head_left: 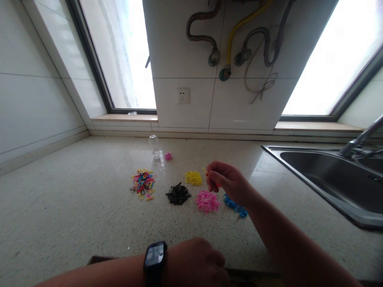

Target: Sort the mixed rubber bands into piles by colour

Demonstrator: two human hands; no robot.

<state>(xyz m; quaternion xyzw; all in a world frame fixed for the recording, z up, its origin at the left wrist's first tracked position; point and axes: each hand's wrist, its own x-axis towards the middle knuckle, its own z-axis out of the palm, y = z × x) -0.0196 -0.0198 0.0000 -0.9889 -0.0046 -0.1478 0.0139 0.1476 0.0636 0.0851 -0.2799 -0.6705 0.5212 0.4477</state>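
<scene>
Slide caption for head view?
Right hand pinches a yellow elastic band near the yellow pile, black pile, pink pile and blue pile.

The left forearm (119, 273) is stretched out to the left of the watch (155, 255) worn on its wrist; right of the watch, the left hand (196, 261) is held with fingers curled, tips hidden. Beyond and right of the watch, the right hand (228, 181) is extended, thumb and forefinger pinched, its forearm (289, 241) slanted.
</scene>
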